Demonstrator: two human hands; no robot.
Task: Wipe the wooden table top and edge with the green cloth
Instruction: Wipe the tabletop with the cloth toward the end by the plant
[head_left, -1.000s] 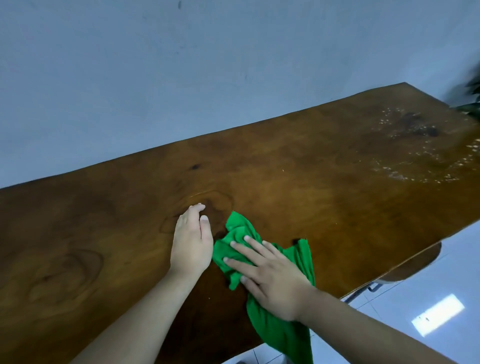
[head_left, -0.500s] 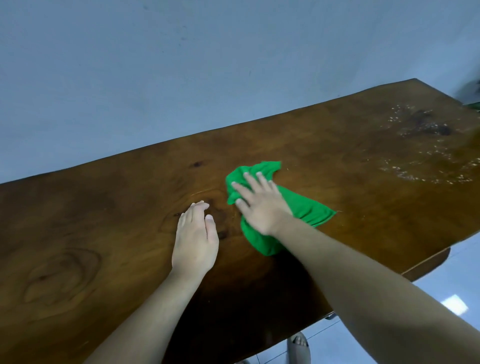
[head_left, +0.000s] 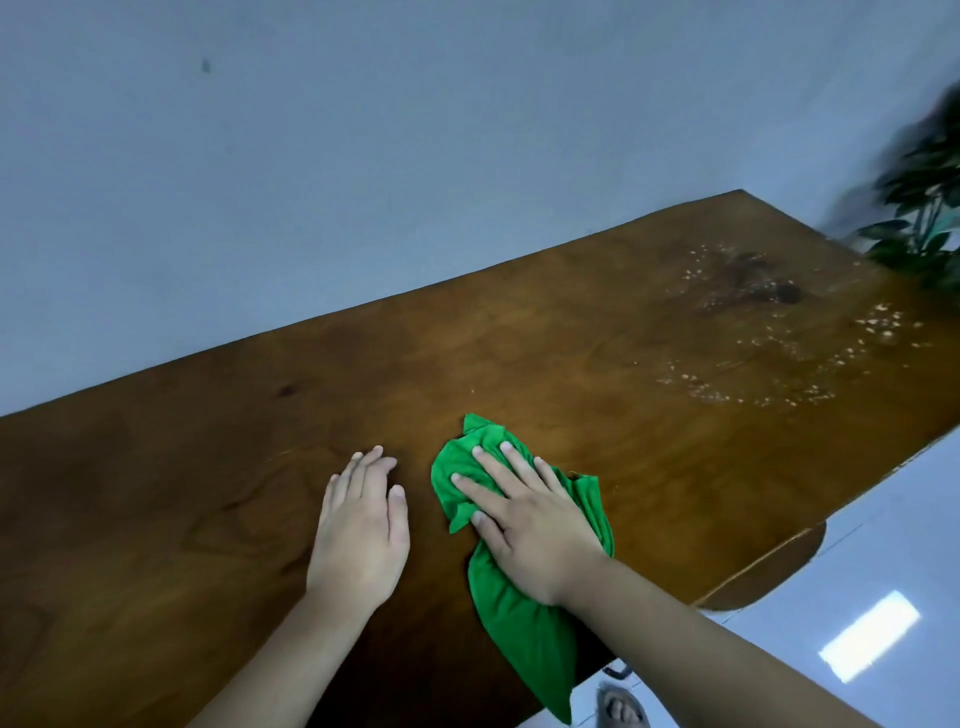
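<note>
A long dark wooden table (head_left: 597, 364) runs from lower left to upper right against a wall. The green cloth (head_left: 524, 623) lies crumpled near the table's front edge, its lower end hanging over that edge. My right hand (head_left: 524, 525) presses flat on the cloth with fingers spread. My left hand (head_left: 361, 530) rests flat on the bare wood just left of the cloth, fingers together, holding nothing.
Pale crumbs or specks (head_left: 769, 343) are scattered over the right end of the table. A leafy plant (head_left: 924, 223) stands past the far right corner. Pale tiled floor (head_left: 883, 597) lies beyond the front edge, with a sandalled foot (head_left: 621, 709) below.
My right hand drew the cloth back from the middle of the table to the front edge, and the cloth's end now hangs over it. My left hand stayed in place.
</note>
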